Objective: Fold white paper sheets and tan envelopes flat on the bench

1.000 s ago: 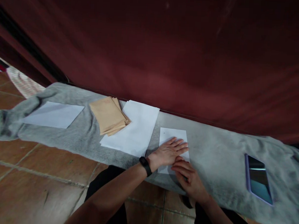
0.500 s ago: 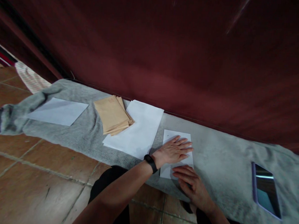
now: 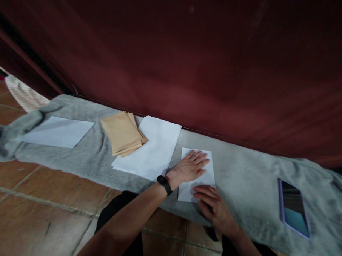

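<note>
My left hand (image 3: 187,168) lies flat on a small white paper (image 3: 187,194), which looks like a folded sheet, with its fingers stretched toward the far right corner. The wrist wears a black band. Close by, my right hand (image 3: 211,205) rests its loosely bent fingers on the near right part of the same paper, and nothing shows in its grasp. To the left is a stack of larger white sheets (image 3: 159,142), partly covered by a pile of brown envelopes (image 3: 121,133).
A single white sheet (image 3: 59,131) lies farther left on the grey cloth (image 3: 242,176) covering the long narrow surface. On the right is a phone in a purple case (image 3: 293,209). A dark red panel (image 3: 173,67) rises along the back edge; tiled floor (image 3: 28,208) shows in front.
My left hand has slid slightly left and toward the far edge of the paper, its fingertips now inside the right edge. The right hand stays nearly in place. The view has shifted a little.
</note>
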`<state>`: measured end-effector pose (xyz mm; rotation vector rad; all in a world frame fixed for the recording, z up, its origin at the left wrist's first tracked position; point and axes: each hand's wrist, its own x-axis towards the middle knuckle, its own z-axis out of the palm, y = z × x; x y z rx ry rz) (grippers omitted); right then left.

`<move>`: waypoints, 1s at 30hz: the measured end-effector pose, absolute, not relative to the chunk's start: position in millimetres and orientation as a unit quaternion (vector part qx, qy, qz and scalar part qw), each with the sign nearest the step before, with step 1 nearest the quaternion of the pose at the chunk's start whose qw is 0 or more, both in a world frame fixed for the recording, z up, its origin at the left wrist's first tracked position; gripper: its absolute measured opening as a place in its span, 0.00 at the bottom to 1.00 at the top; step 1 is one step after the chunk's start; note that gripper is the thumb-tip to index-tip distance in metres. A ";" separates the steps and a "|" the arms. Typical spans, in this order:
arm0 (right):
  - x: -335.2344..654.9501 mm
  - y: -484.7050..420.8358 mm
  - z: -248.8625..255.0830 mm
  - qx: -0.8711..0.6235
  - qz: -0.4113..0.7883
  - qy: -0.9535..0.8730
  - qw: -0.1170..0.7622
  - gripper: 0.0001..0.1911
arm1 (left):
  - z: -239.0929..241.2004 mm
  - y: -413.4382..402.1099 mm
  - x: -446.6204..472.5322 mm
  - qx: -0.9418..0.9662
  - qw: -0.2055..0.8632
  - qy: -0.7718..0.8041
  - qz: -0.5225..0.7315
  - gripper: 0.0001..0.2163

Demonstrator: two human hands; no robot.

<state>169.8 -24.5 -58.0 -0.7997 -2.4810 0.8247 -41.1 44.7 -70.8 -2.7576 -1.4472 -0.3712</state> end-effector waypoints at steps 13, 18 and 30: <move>184.0 -11.3 -63.1 -0.388 0.426 -0.761 0.299 0.14 | -71.9 12.2 -39.3 -0.904 -0.008 -0.410 -0.122 0.24; 183.8 2.1 -65.8 -0.436 0.396 -0.721 0.366 0.13 | -67.3 -1.4 -33.0 -0.909 -0.017 -0.398 -0.122 0.25; 179.0 23.8 -79.3 -0.429 0.322 -0.790 0.297 0.20 | -67.2 -37.4 -18.9 -0.932 -0.015 -0.339 -0.127 0.28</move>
